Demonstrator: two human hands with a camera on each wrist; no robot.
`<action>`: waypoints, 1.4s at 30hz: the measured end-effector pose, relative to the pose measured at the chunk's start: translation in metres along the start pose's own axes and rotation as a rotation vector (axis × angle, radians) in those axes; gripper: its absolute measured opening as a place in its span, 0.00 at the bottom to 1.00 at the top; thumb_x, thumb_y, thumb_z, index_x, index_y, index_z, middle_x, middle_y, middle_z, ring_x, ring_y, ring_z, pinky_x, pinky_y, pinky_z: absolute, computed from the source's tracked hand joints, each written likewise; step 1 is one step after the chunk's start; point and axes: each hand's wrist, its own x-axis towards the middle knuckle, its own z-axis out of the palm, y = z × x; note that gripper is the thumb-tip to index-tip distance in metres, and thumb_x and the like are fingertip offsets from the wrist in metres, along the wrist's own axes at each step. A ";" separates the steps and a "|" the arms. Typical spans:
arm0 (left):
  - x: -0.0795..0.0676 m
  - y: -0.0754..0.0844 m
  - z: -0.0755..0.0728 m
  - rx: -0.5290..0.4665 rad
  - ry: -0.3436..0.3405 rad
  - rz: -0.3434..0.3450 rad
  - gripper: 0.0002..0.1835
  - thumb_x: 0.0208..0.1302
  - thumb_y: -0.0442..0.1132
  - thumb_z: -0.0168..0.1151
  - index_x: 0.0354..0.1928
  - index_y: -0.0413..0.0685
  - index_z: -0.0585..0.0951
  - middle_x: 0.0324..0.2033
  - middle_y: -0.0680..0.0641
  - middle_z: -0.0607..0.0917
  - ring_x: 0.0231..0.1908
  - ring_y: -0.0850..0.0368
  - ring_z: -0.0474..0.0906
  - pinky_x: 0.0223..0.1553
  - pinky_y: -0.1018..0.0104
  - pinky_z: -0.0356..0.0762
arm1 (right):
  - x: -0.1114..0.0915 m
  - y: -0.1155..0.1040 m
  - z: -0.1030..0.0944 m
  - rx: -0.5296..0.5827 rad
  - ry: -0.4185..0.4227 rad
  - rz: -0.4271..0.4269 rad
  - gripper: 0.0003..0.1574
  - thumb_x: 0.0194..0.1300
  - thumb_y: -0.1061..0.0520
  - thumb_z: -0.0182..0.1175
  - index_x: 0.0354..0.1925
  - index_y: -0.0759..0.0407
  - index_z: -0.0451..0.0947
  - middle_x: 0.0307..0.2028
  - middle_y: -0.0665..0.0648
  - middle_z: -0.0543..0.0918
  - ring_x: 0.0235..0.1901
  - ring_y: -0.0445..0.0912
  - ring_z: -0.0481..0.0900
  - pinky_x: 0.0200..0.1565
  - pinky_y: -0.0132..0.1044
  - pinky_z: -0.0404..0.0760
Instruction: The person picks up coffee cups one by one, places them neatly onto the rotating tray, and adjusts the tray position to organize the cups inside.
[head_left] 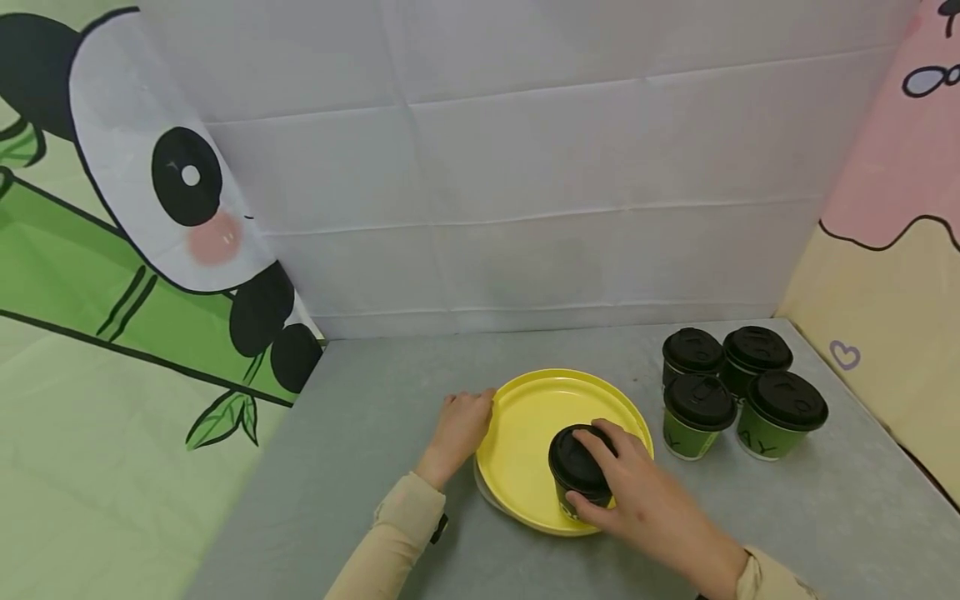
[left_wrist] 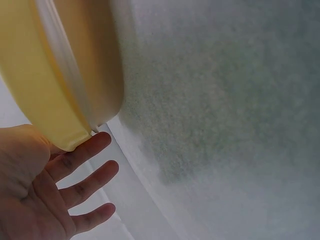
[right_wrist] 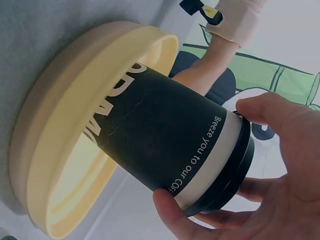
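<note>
A round yellow tray [head_left: 525,450] with a raised rim sits on the grey table, a paler round base showing beneath it. My left hand [head_left: 462,425] holds the tray at its left rim; in the left wrist view its index finger touches the edge from below, the other fingers spread apart. With my right hand [head_left: 637,492] I grip a paper coffee cup [right_wrist: 160,130] by its black lid [head_left: 576,460], thumb and fingers around the lid's edge. The dark, white-lettered cup stands within the rim at the tray's near right part.
Several green paper cups with black lids [head_left: 701,402] stand grouped at the right, beyond the tray. A white cloth wall [head_left: 525,167] rises behind the grey table [head_left: 390,392]. Printed cloth with a panda [head_left: 150,150] hangs at the left.
</note>
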 end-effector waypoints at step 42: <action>-0.023 0.002 -0.001 0.033 0.087 -0.039 0.09 0.68 0.35 0.64 0.46 0.40 0.85 0.16 0.45 0.81 0.19 0.49 0.77 0.34 0.49 0.78 | -0.007 0.010 0.003 0.006 0.081 0.030 0.40 0.60 0.40 0.71 0.65 0.52 0.72 0.65 0.65 0.70 0.61 0.61 0.72 0.47 0.56 0.81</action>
